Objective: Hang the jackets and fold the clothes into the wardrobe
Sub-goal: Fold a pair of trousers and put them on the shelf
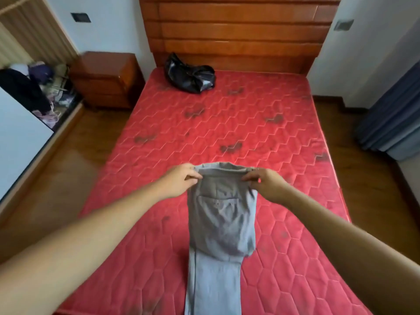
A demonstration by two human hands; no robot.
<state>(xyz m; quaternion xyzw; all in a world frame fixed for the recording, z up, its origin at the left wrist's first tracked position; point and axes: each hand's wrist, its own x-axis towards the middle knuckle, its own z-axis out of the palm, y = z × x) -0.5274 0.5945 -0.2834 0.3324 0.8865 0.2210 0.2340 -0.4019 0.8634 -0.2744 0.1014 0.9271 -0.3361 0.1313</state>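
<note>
A pair of grey trousers hangs lengthwise over the near half of the red mattress, legs running toward me. My left hand pinches the left end of the waistband and my right hand pinches the right end, both lifted a little above the bed. A back pocket faces me. A crumpled black jacket lies at the head of the bed by the wooden headboard. The open wardrobe at the left holds dark hanging clothes and a pile of garments.
A wooden bedside cabinet stands left of the bed. Blue curtains hang at the right. Wooden floor runs between the bed and the wardrobe's white sliding door.
</note>
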